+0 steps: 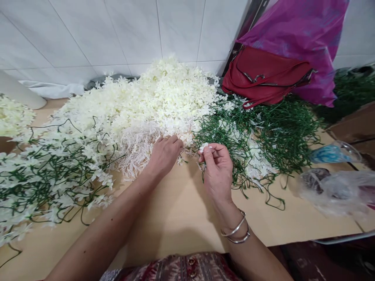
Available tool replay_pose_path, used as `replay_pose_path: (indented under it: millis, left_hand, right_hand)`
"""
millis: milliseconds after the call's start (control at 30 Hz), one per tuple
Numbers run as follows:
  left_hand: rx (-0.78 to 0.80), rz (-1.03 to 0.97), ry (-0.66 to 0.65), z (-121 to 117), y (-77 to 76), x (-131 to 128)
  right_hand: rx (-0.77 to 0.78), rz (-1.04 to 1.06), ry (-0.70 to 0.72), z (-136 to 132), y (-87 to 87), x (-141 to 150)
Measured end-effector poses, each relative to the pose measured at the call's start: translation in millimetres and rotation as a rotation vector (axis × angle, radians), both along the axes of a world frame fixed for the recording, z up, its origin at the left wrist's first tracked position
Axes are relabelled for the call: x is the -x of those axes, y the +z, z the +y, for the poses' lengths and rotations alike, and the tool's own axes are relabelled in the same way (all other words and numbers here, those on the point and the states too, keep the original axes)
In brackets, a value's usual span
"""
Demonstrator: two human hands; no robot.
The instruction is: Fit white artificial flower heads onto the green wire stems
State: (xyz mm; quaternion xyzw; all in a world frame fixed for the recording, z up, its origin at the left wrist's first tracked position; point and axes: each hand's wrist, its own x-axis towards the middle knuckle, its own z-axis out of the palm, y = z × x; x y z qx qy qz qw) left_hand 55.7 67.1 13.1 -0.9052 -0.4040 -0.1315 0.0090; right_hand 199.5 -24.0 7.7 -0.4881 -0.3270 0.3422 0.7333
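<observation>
My right hand (216,168) pinches a small white artificial flower (205,146) between thumb and forefinger, just above the table. To its left, my left hand (166,154) has its fingers bent and close together, with the tips down at the edge of the white petals. What those fingertips hold, if anything, is hidden. Beside the left wrist lies a heap of thin white stamens (136,144). Close to my right hand spreads a pile of green plastic stems (281,136). Behind both hands rises a large mound of cream-white flower heads (166,89).
Finished-looking white flowers on green stems (58,175) cover the left side. A red handbag (266,76) and a purple bag (307,31) stand at the back right. Clear plastic bags (340,191) and a blue-patterned cup-like object (334,153) lie at the right.
</observation>
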Motion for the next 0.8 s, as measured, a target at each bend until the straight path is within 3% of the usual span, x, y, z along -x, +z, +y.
replay_pose_path:
  millis: [267,400,467,600,700,800]
  left_hand:
    - [-0.005,-0.003,0.07,7.6,7.0,6.4]
    - [0.053,-0.251,0.183,-0.8,18.0,24.1]
    - [0.178,-0.486,0.245,-7.9,21.6,33.9]
    - [0.584,-0.869,0.337,-24.1,19.6,45.9]
    - [0.817,-1.043,0.325,-37.7,13.5,46.5]
    - [0.887,-1.095,0.278,-52.0,5.8,43.7]
  right_hand:
    - [0.014,-0.013,-0.002,0.9,-3.1,-1.3]
    - [0.003,0.014,0.005,0.4,0.1,0.3]
    - [0.007,0.019,0.013,-0.4,1.6,1.8]
    - [0.057,0.013,0.066,-2.2,2.9,6.0]
    - [0.086,0.023,0.152,-2.5,1.6,9.8]
    - [0.115,0.081,0.285,-2.5,-2.3,14.3]
